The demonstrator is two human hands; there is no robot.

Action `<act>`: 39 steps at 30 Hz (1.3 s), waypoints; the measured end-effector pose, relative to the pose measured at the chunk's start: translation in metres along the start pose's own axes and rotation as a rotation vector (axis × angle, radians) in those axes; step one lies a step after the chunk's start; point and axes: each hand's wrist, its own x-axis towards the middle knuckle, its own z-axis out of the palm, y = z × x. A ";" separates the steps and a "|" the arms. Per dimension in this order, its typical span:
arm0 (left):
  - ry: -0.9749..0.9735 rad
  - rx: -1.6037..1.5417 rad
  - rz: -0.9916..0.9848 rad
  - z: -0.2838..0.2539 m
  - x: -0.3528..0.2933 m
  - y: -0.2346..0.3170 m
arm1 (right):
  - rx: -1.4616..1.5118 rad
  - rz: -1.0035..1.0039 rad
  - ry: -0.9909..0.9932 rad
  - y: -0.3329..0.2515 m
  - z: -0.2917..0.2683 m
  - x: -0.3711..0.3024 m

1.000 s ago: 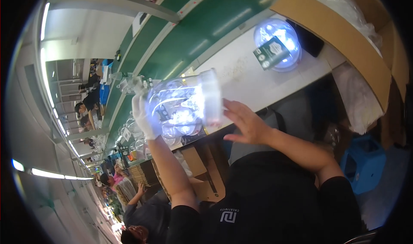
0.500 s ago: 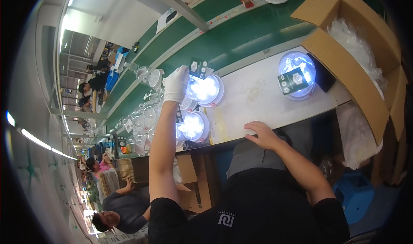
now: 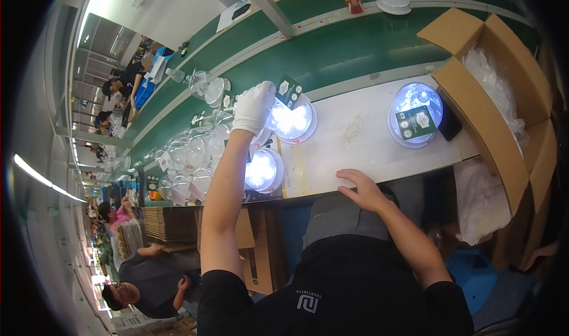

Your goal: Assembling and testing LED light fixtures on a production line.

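My left hand, in a white glove, is closed at the top of a lit clear dome lamp with a white base. The lamp stands on the white board, and a dark green card tag hangs beside my fingers. The glove hides the lamp's top. A second lit dome lamp is just nearer to me, partly behind my forearm. My bare right hand has its fingers apart at the board's near edge and holds nothing. Further right stands another lit dome lamp, its green tag lying against the dome.
Several unlit clear domes crowd the table's left side. An open cardboard box with clear plastic bags stands at the right. Beyond the white board runs a green belt. A co-worker is at the lower left.
The whole view has shifted slightly. My left hand stays at the lamp's top, and the tag beside it has tilted. My right hand keeps its place by the board's edge.
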 end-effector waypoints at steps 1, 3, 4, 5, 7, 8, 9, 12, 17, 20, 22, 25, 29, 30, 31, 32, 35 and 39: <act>-0.024 -0.001 -0.007 -0.001 -0.002 -0.003 | 0.065 0.039 0.009 -0.018 -0.009 0.002; -0.021 -0.034 -0.035 -0.002 -0.006 -0.010 | 0.125 0.057 0.016 -0.061 -0.042 0.004; -0.033 -0.029 -0.053 -0.001 -0.007 -0.013 | 0.119 0.041 0.021 -0.085 -0.066 0.007; -0.046 -0.026 -0.068 -0.003 -0.007 -0.014 | 0.059 -0.068 0.096 -0.102 -0.088 0.009; -0.152 0.055 -0.133 -0.011 -0.001 -0.008 | -0.121 -0.140 0.241 -0.133 -0.133 0.014; -0.189 0.096 -0.161 -0.011 0.000 -0.010 | -0.260 -0.204 0.328 -0.147 -0.151 0.023; -0.144 0.062 -0.196 -0.005 0.006 -0.004 | -0.390 -0.243 0.419 -0.148 -0.170 0.027; -0.045 -0.019 -0.360 0.001 0.015 0.013 | -0.564 -0.111 0.469 -0.159 -0.200 0.051; 0.084 -0.250 -0.507 0.031 0.016 0.009 | -1.089 -0.013 0.254 -0.137 -0.218 0.079; 0.201 -0.251 -0.479 0.041 0.016 0.005 | -1.212 0.119 -0.003 -0.141 -0.225 0.095; 0.246 -0.288 -0.498 0.046 0.011 0.009 | -1.247 0.144 -0.066 -0.143 -0.226 0.102; 0.310 -0.308 -0.524 0.046 0.005 0.013 | -1.315 0.162 -0.195 -0.135 -0.229 0.113; 0.257 -0.348 -0.609 0.042 0.004 0.017 | -1.310 0.049 -0.292 -0.121 -0.237 0.130; 0.231 -0.325 -0.650 0.041 0.003 0.018 | -1.314 0.045 -0.290 -0.120 -0.240 0.136; 0.232 -0.327 -0.649 0.040 0.003 0.018 | -1.312 0.014 -0.263 -0.127 -0.238 0.143; 0.215 -0.332 -0.658 0.038 0.002 0.017 | -1.310 -0.017 -0.236 -0.131 -0.239 0.149; 0.195 -0.347 -0.664 0.037 0.003 0.018 | -1.269 -0.046 -0.227 -0.127 -0.252 0.172; 0.196 -0.345 -0.651 0.039 0.001 0.016 | -1.279 -0.072 -0.125 -0.110 -0.247 0.187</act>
